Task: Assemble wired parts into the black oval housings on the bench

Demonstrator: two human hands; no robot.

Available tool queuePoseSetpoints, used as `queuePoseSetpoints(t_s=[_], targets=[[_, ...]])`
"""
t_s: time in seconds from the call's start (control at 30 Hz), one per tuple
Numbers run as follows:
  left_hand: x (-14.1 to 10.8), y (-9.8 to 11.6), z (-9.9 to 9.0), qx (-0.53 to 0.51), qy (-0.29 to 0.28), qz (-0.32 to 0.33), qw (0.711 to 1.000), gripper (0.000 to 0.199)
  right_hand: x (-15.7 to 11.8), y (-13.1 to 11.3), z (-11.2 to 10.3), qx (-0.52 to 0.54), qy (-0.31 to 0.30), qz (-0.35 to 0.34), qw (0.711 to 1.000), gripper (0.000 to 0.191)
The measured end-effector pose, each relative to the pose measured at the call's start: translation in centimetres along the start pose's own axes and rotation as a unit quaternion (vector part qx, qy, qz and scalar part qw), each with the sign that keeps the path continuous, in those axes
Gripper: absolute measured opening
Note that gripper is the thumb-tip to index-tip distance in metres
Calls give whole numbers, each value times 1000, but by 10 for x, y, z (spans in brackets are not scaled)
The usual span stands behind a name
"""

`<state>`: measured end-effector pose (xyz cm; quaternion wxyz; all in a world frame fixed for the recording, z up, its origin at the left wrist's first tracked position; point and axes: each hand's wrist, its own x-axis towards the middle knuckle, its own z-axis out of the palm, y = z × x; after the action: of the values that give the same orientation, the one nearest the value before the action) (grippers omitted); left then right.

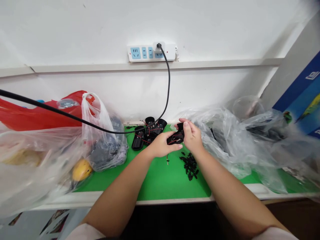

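Note:
My left hand is closed around a black plastic housing with thin red wires, held above the green mat. On its right side my right hand pinches a black part at the housing's upper end; whether that part is joined to it I cannot tell. Wire ends dangle below the housing. Behind my left hand lies a cluster of similar black housings with red wires. Small black plastic pieces form a loose pile below my right hand.
A black cable runs from the wall power strip across the view to the left, passing before the housings. Filled plastic bags and a yellow round object stand left. Clear plastic bags and a blue printed box are right.

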<state>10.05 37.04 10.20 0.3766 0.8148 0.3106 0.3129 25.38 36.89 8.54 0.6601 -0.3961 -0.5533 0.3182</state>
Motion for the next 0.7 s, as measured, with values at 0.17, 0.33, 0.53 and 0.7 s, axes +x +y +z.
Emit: queuePoseSetpoints(t_s=[0.17, 0.33, 0.53, 0.7], targets=[[4, -9, 12, -47, 36, -10, 998, 54, 1, 1, 0, -41, 28, 5, 999, 51], [3, -9, 16, -45, 52, -39, 997, 50, 1, -1, -2, -32, -1, 34, 999, 58], [-2, -2, 12, 69, 139, -55, 986, 54, 5, 8, -6, 57, -63, 77, 993, 73], [-6, 6, 6, 162, 136, -34, 977, 61, 7, 19, -2, 115, -29, 128, 985, 77]])
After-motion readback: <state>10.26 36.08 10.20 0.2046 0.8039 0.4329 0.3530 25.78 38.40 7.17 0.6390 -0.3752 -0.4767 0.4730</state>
